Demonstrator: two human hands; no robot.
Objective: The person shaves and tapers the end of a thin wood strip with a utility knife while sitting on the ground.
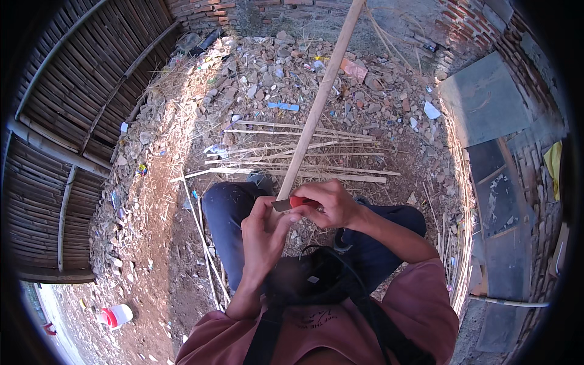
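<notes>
My right hand (pixel 331 205) is closed round the red handle of a knife (pixel 282 205), its short, wide metal blade pointing left. Under the blade lies the near end of a long, pale wooden pole (pixel 316 109), probably bamboo, which runs away from me and up past the top of the picture. My left hand (pixel 263 230) pinches at that near end, thumb and forefinger beside the blade; the exact grip is partly hidden by the knife. Both hands are close together between my bent knees.
Several split pale strips (pixel 340 176) lie across the ground beyond my knees. More thin strips (pixel 204 243) lie at my left. Rubble (pixel 261 79) covers the far ground up to a brick wall. A red-and-white container (pixel 118 316) lies lower left, near a bamboo wall (pixel 67 79). Dark panels (pixel 486 100) lean at right.
</notes>
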